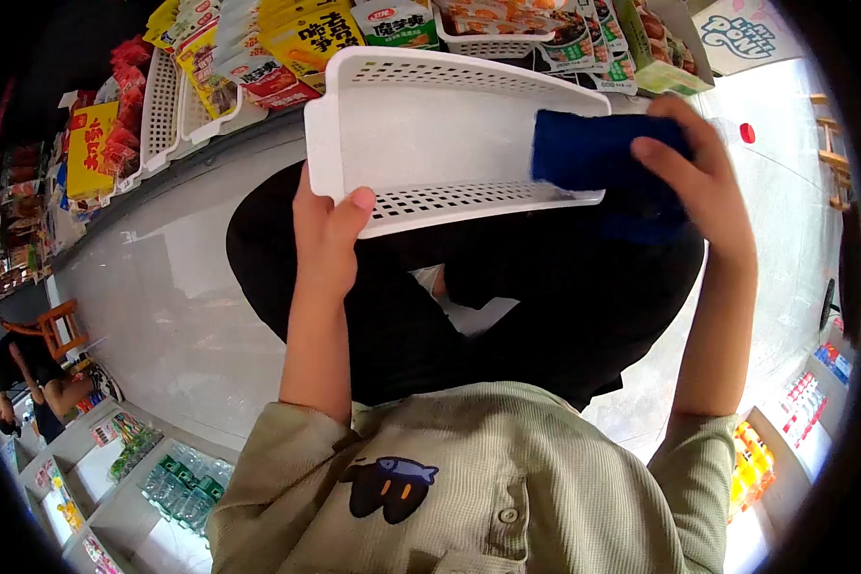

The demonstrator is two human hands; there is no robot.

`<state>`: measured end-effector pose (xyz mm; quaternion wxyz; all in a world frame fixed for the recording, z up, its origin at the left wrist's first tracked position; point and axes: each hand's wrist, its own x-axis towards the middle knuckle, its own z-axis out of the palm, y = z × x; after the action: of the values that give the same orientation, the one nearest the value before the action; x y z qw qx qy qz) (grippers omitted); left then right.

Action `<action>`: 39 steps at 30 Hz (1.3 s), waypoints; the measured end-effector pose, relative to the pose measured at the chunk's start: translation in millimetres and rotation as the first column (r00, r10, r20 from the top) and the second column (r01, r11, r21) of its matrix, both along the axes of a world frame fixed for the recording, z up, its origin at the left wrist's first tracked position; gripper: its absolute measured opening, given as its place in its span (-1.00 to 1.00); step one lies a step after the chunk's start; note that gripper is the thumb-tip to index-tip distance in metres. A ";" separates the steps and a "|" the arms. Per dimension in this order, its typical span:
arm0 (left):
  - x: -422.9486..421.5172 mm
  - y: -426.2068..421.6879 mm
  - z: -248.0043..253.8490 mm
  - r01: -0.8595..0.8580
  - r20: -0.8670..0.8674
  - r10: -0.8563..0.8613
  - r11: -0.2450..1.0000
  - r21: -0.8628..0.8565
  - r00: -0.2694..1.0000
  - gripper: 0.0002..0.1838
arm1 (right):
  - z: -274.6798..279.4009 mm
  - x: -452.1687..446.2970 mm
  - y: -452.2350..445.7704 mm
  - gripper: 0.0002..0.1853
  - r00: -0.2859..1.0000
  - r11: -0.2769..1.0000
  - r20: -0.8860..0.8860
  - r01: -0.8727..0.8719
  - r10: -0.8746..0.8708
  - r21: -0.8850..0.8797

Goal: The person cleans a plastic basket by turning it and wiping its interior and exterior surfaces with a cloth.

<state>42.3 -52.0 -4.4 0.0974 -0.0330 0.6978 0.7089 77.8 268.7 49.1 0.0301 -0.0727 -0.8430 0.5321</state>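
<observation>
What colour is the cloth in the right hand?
Dark blue cloth; shows best in the head view.

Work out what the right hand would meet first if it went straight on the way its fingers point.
Beyond the blue cloth it holds, the right hand would probably meet the white basket first; how deep the cloth sits is unclear.

Our bare left hand [330, 225] is closed in a pinch grip, thumb on top, its other fingers hidden beneath, with the slim bare left forearm [316, 335] rising almost straight below that grip. Well apart, to the right of it and slightly higher, our bare right hand [703, 172] curls inward, thumb pointing left, above its raised forearm [717, 325].
</observation>
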 end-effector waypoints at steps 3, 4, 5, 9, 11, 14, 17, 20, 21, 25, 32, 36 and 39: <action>-8.1 -0.6 6.9 -0.024 -0.012 0.024 0.999 -0.021 1.000 -0.30 | 19.7 6.7 18.1 -0.76 0.985 0.982 -0.038 0.171 -0.168 0.079; -10.6 -1.7 8.2 -0.044 -0.015 0.044 0.999 -0.015 0.999 -0.32 | 19.1 6.9 23.8 -0.74 0.970 0.968 -0.066 0.237 -0.232 0.086; -13.2 -3.7 7.7 -0.048 -0.017 0.048 0.999 -0.008 0.999 -0.32 | 16.6 7.1 30.8 -0.72 0.951 0.949 -0.095 0.302 -0.294 0.092; -21.8 -15.2 11.2 -0.065 -0.097 0.068 0.997 0.040 0.993 -0.28 | 1.2 6.3 47.1 -0.83 0.948 0.907 -0.113 0.318 -0.298 0.277; -25.2 -15.6 17.1 -0.122 -0.083 0.129 0.989 0.081 0.988 -0.27 | -7.3 3.5 35.4 -0.85 0.964 0.934 -0.153 0.252 -0.218 0.255; -32.5 -15.7 23.8 -0.092 -0.088 0.103 0.988 0.121 0.991 -0.25 | -12.8 0.1 15.7 -0.60 1.000 0.946 0.012 -0.027 0.024 0.322; -42.3 -10.3 33.0 -0.017 -0.109 0.033 0.989 0.149 0.993 -0.24 | -14.6 -7.2 1.1 -0.68 0.987 0.895 0.125 -0.145 0.101 0.422; -53.2 6.3 33.2 -0.102 -0.117 0.131 0.968 0.228 0.984 -0.27 | -18.8 -14.3 2.0 -0.75 0.971 0.884 0.166 -0.227 0.172 0.410; -54.3 13.5 32.6 -0.214 -0.096 0.251 0.932 0.291 0.963 -0.31 | -21.4 -14.0 0.7 -0.76 0.968 0.875 0.158 -0.243 0.193 0.419; -44.0 39.9 34.2 -0.185 -0.053 0.229 0.886 0.425 0.972 -0.30 | -30.0 -11.0 -7.6 -0.87 0.981 0.979 -0.093 -0.159 0.172 0.127; -13.1 77.5 2.0 0.086 -0.029 -0.082 0.854 0.513 0.996 -0.22 | -27.0 -10.4 -44.2 -0.87 0.986 0.999 -0.168 -0.021 0.017 -0.024; -20.1 67.1 -11.6 0.061 -0.002 -0.074 0.813 0.579 0.997 -0.24 | -15.6 -6.9 -48.2 -0.85 0.995 0.997 -0.070 0.070 -0.071 -0.030; -19.8 63.8 -13.3 0.021 -0.028 -0.008 0.862 0.506 1.000 -0.25 | -1.9 -0.2 -32.2 -0.68 0.983 0.980 -0.121 0.121 -0.141 -0.156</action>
<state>22.5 11.8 -17.8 0.0995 0.0078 0.4888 0.8667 77.6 236.5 47.2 0.1153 -0.0949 -0.7906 0.5938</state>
